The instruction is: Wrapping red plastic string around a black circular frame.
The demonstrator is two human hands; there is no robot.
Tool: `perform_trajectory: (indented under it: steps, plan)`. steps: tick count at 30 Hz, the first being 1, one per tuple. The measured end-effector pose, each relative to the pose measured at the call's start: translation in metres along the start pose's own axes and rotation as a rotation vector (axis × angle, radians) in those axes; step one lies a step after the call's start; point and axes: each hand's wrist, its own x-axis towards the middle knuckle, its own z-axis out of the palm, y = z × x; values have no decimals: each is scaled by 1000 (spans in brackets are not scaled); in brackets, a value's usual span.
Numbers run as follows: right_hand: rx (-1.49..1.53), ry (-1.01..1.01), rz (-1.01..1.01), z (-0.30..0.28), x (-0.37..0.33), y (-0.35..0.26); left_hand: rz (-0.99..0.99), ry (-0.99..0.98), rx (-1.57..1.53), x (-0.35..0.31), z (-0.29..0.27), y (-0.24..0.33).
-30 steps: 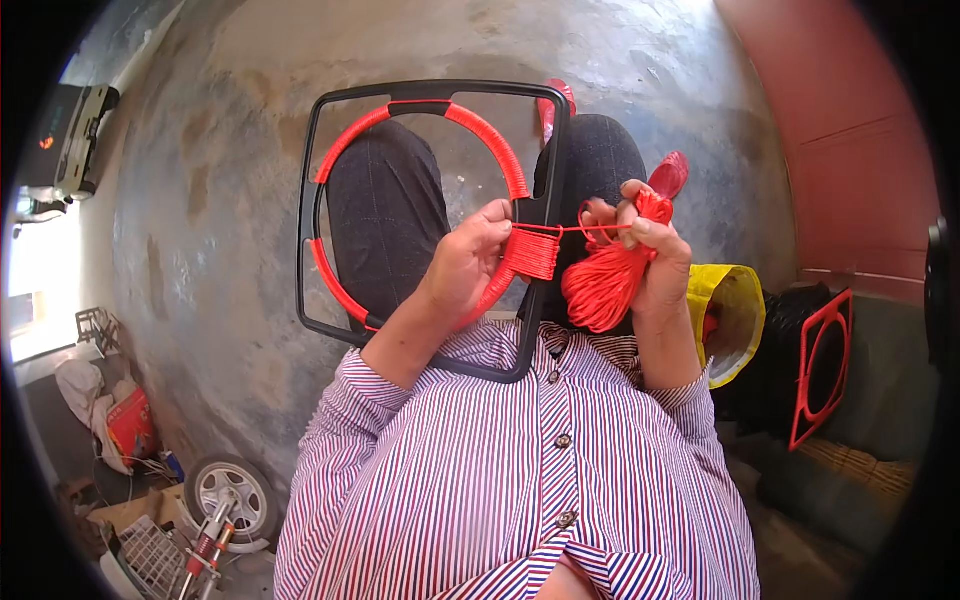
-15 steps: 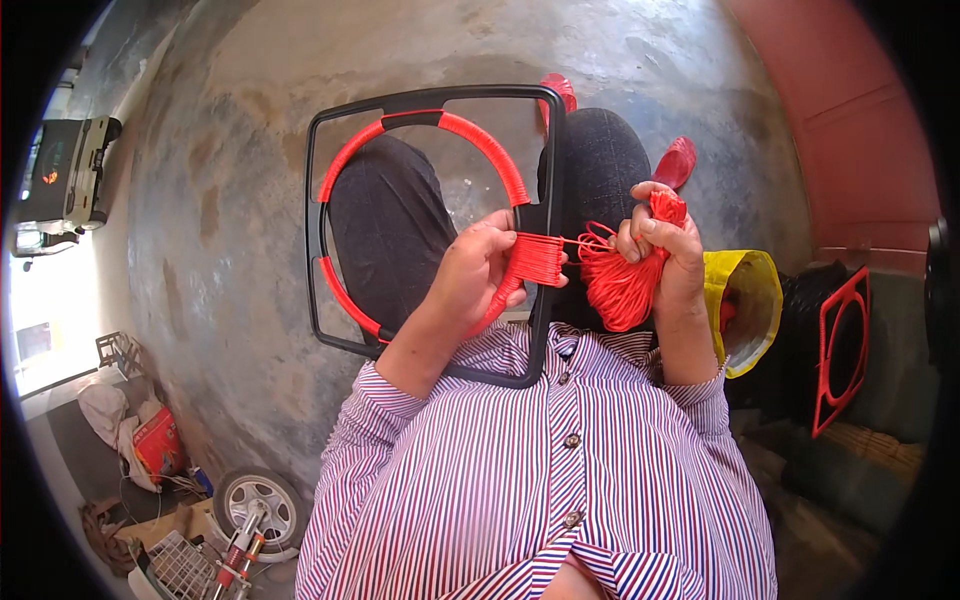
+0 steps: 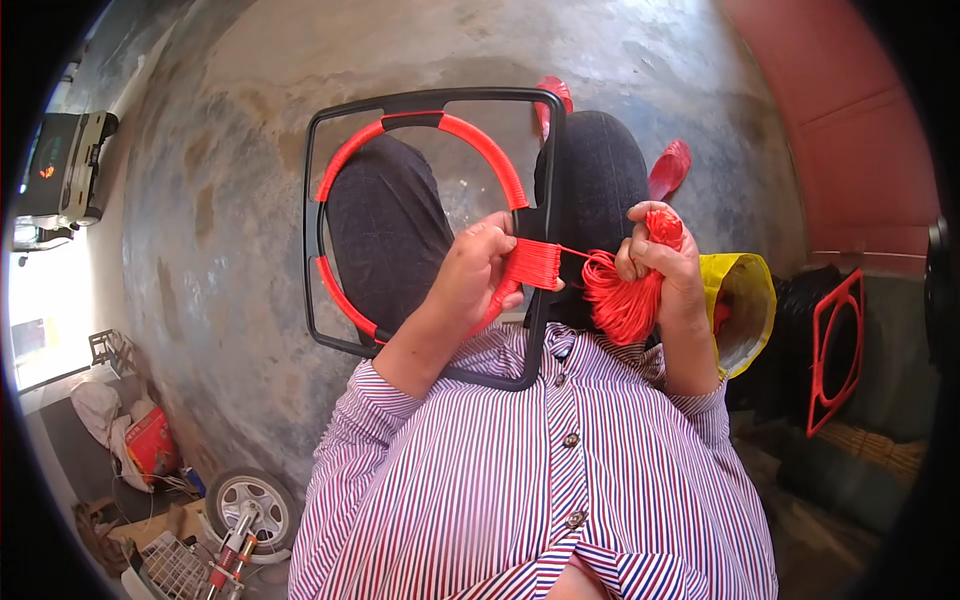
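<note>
A black rectangular frame (image 3: 541,222) with a round inner ring (image 3: 487,150) lies across my thighs. Red cord covers most of the ring, with bare black gaps at the top, left and right. My left hand (image 3: 467,272) is closed on the ring's right side, thumb on top. There, a flat band of side-by-side red cord (image 3: 536,265) spans from ring to frame side. From that band a single strand runs to a looped bundle of red cord (image 3: 622,302). My right hand (image 3: 682,268) grips the bundle, whose tied end pokes out above the fist.
A yellow bag (image 3: 748,300) stands right of my right forearm, red material inside. Beyond it are dark stacked frames and a red-wrapped frame (image 3: 822,375). At lower left lie a spoked wheel (image 3: 252,512), a red box (image 3: 152,440) and a wire basket (image 3: 172,568).
My right hand has shifted slightly, and the bundle hangs a little lower and farther right. The strand to the band looks straighter. My left hand keeps its grip on the frame.
</note>
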Motion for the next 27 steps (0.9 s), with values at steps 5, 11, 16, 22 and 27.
perform_trajectory:
  steps: [5,11,16,22,27]
  plan:
    - [2,17,55,-11,-1,-6,3,0,-5,1,-1,0]
    - [-307,307,-9,-6,14,-48,23,19,-1,6,-11,-6]
    - [-877,286,-300,-8,38,-78,108,101,-6,8,-13,-8]
    - [-1597,-72,-564,89,48,-47,433,157,124,-5,7,0]
    - [-1640,-606,-809,112,64,26,638,320,374,-1,13,-7]
